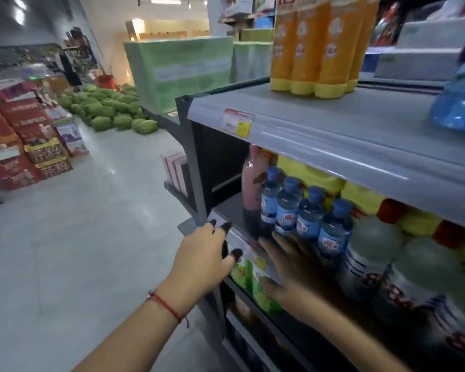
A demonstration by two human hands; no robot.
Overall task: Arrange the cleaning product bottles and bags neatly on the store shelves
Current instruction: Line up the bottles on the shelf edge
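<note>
- Blue-capped bottles (306, 210) are seen in a row on the middle shelf (236, 210), near its front edge.
- Judged rigid but slick, moderately heavy when full; best gripped around the body below the cap.
- Right hand (293, 261) is held flat, fingers straight, at the bottle bases; contact unclear in shadow.
- Left hand (204, 259) is rested on the shelf edge, fingers loosely bent, nothing gripped.

Yellow-topped cartons (50, 157) read "纯粹"; other labels blur.
</note>
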